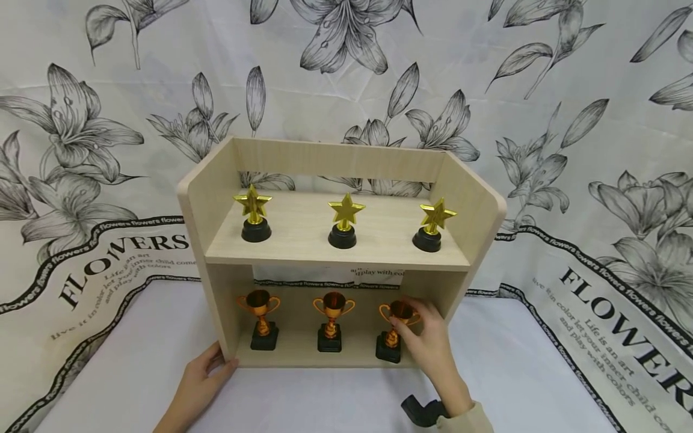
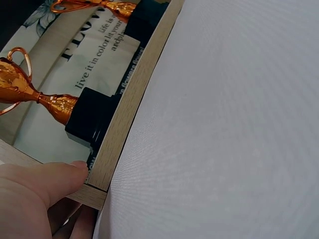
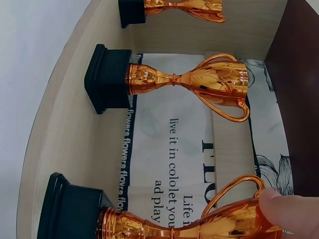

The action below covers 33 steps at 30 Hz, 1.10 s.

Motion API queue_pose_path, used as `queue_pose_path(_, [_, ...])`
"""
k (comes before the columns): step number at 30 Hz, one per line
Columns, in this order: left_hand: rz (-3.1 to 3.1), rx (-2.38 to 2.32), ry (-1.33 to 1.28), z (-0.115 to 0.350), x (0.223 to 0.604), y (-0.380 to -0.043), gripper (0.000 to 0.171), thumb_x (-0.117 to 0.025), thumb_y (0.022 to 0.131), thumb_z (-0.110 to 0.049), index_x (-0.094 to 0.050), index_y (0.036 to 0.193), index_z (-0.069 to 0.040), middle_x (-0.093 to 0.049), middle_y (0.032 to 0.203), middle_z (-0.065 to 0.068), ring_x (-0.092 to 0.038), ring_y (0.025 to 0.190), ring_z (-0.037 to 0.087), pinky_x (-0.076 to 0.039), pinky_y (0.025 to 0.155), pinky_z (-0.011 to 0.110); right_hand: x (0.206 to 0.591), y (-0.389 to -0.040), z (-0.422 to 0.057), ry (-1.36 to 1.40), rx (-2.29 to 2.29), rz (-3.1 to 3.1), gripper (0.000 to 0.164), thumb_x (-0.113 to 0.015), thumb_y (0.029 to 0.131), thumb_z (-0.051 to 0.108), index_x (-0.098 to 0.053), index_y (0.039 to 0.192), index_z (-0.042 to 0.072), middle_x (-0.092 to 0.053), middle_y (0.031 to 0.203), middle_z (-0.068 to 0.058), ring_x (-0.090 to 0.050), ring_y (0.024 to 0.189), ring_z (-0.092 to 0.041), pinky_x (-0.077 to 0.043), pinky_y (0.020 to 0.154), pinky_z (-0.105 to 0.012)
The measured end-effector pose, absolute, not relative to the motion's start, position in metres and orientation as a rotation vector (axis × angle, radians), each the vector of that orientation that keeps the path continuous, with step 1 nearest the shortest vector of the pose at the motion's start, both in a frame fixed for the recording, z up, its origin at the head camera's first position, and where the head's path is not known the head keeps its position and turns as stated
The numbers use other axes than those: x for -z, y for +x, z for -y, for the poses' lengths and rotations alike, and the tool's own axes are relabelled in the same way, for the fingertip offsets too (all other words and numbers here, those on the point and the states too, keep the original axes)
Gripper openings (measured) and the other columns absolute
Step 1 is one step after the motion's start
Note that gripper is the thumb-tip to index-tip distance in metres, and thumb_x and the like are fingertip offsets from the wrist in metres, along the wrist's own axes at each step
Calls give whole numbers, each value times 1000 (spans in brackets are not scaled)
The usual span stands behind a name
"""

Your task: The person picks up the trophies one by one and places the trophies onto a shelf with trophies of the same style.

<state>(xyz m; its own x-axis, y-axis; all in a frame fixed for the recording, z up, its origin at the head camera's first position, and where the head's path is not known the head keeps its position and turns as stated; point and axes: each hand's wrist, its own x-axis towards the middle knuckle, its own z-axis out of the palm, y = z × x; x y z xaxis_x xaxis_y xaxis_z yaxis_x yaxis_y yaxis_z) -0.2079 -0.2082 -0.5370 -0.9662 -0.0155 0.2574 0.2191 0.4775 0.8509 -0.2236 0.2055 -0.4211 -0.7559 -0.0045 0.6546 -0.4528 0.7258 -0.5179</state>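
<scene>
Inside the lower compartment of a small wooden shelf [image 1: 352,156], my right hand [image 1: 430,340] pinches the bowl of the rightmost trophy cup [image 1: 388,346]. That cup is copper-orange with two handles and a black square base. The right wrist view shows the thumb on its bowl [image 3: 229,219]; the other fingers are out of sight there. Two matching cups stand to its left, the middle trophy cup [image 1: 330,337] and the left trophy cup [image 1: 264,337]. My left hand [image 1: 197,382] grips the shelf's lower left corner, its thumb [image 2: 65,179] on the side panel and fingers on the outer side.
Three gold star trophies with black round bases stand on the upper level: left star [image 1: 253,204], middle star [image 1: 344,210] and right star [image 1: 435,215]. White cloth [image 2: 224,119] covers the table. A flower-printed curtain [image 1: 346,90] hangs behind the shelf.
</scene>
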Motion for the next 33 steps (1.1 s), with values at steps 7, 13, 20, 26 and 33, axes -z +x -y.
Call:
queue_pose_path(7, [2489, 1477, -183, 208, 539, -209, 57, -69, 86, -25, -49, 134, 0, -60, 122, 19, -61, 105, 15, -46, 91, 23, 422, -224, -205, 360, -872, 2253, 40, -80, 73, 7, -65, 110, 2, -65, 103, -10, -60, 96, -25, -48, 80, -41])
queue_pose_path(13, [2508, 1506, -197, 210, 538, -209, 59, -67, 87, -26, -46, 135, 0, -56, 127, 21, -60, 110, 27, -45, 96, 44, 424, -224, -202, 342, -829, 2244, 38, -78, 74, 7, -65, 110, 1, -66, 105, -13, -59, 99, -29, -48, 83, -45])
queue_pose_path(20, [2518, 1507, -173, 209, 538, -209, 61, -68, 87, -28, -45, 135, 1, -55, 128, 21, -59, 111, 31, -42, 97, 50, 426, -225, -201, 327, -795, 2239, 37, -77, 75, 6, -64, 109, -1, -65, 105, -15, -59, 98, -31, -48, 82, -48])
queue_pose_path(26, [2508, 1523, -176, 208, 538, -210, 62, -68, 87, -27, -45, 136, 1, -55, 129, 21, -59, 110, 30, -42, 98, 50, 426, -226, -200, 326, -778, 2229, 36, -76, 76, 6, -64, 109, -1, -65, 106, -16, -59, 97, -31, -48, 81, -47])
queue_pose_path(33, [2509, 1530, -157, 207, 536, -211, 62, -68, 87, -28, -44, 136, 1, -54, 129, 22, -59, 111, 31, -41, 98, 52, 426, -226, -199, 311, -790, 2231, 36, -76, 77, 5, -63, 110, -1, -64, 109, -16, -59, 99, -32, -48, 82, -48])
